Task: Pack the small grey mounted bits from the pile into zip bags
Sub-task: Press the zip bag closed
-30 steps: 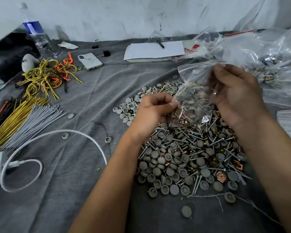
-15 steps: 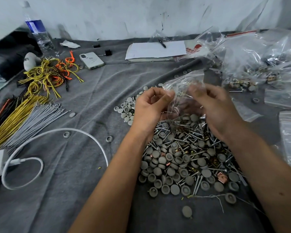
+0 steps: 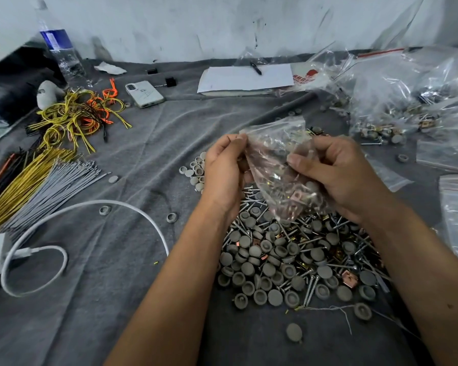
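Note:
A clear zip bag [image 3: 278,165] holding grey bits, screws and a few copper pieces hangs between my hands above the pile. My left hand [image 3: 224,173] pinches the bag's upper left edge. My right hand [image 3: 339,175] grips the bag's right side, thumb across the front. Below them lies the pile of small grey mounted bits [image 3: 288,260], mixed with screws and copper clips, on the grey cloth [image 3: 132,260]. The bag's mouth is crumpled, so whether it is zipped cannot be told.
Filled and empty zip bags [image 3: 407,96] crowd the right side. Yellow, orange and grey wire bundles [image 3: 50,154] lie at left, with a white charging cable [image 3: 90,207], a phone [image 3: 144,94], a water bottle [image 3: 60,54] and a notepad with pen [image 3: 245,77] behind.
Both hands lowered the bag from the upper right to the middle, just over the pile. The hands now grip it closer together.

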`<state>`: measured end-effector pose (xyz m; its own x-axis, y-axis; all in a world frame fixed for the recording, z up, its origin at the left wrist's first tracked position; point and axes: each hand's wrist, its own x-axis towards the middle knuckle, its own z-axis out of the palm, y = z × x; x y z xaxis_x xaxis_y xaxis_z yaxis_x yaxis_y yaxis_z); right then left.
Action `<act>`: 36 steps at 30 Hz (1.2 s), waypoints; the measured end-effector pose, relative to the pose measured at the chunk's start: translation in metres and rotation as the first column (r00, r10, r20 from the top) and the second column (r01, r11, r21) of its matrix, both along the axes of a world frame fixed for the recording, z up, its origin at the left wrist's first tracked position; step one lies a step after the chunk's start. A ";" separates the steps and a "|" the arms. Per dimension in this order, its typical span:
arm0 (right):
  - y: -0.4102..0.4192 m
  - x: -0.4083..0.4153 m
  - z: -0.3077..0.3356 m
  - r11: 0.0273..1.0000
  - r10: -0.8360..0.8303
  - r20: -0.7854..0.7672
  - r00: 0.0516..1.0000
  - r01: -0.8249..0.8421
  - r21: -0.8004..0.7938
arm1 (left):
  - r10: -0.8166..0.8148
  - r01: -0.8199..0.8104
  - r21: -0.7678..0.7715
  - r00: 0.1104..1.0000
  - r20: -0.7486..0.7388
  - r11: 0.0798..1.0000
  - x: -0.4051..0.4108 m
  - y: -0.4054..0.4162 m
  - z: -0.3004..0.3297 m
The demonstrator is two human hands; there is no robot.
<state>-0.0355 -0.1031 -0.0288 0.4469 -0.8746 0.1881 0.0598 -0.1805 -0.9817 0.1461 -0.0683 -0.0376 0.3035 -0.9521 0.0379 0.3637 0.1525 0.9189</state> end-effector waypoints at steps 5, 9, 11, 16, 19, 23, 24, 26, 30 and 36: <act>0.000 0.004 -0.003 0.970 -0.203 -0.062 0.977 0.192 -0.148 | -0.046 0.043 0.046 0.996 0.072 0.998 0.000 0.001 -0.005; -0.006 -0.001 -0.006 0.954 -0.264 0.002 0.964 0.262 -0.143 | 0.023 -0.022 -0.009 0.992 0.120 1.000 -0.003 0.000 -0.005; -0.006 0.000 -0.008 0.950 -0.275 0.026 0.961 0.276 -0.143 | 0.049 -0.044 -0.045 0.991 0.126 0.998 -0.004 0.000 -0.004; -0.006 0.000 -0.007 0.949 -0.285 0.096 0.954 0.294 -0.111 | 0.020 -0.004 -0.078 0.979 0.205 0.997 -0.003 0.003 -0.003; -0.005 0.002 -0.007 0.936 -0.294 0.035 0.955 0.295 -0.193 | 0.043 0.003 -0.135 0.939 0.340 0.991 -0.005 0.003 -0.004; -0.004 0.006 -0.008 0.925 -0.299 -0.012 0.954 0.287 -0.249 | 0.107 -0.034 -0.193 0.919 0.379 0.981 -0.008 0.002 -0.005; -0.004 0.006 -0.008 0.922 -0.300 -0.015 0.954 0.286 -0.260 | 0.114 -0.045 -0.192 0.923 0.366 0.980 -0.008 0.002 -0.005; -0.003 0.006 -0.008 0.914 -0.309 -0.014 0.951 0.293 -0.282 | 0.114 -0.048 -0.194 0.932 0.344 0.980 -0.008 0.002 -0.006; -0.002 0.008 -0.008 0.903 -0.307 -0.006 0.952 0.290 -0.318 | 0.091 -0.034 -0.184 0.947 0.307 0.982 -0.011 0.003 -0.006; 0.002 0.007 -0.005 0.882 -0.293 -0.034 0.955 0.257 -0.395 | 0.041 -0.003 -0.168 0.973 0.228 0.986 -0.011 0.005 -0.002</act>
<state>-0.0281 -0.1014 -0.0339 0.2300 -0.8330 0.5033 -0.1321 -0.5391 -0.8318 0.1349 -0.0628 -0.0399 0.2890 -0.9199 0.2650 0.1407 0.3146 0.9387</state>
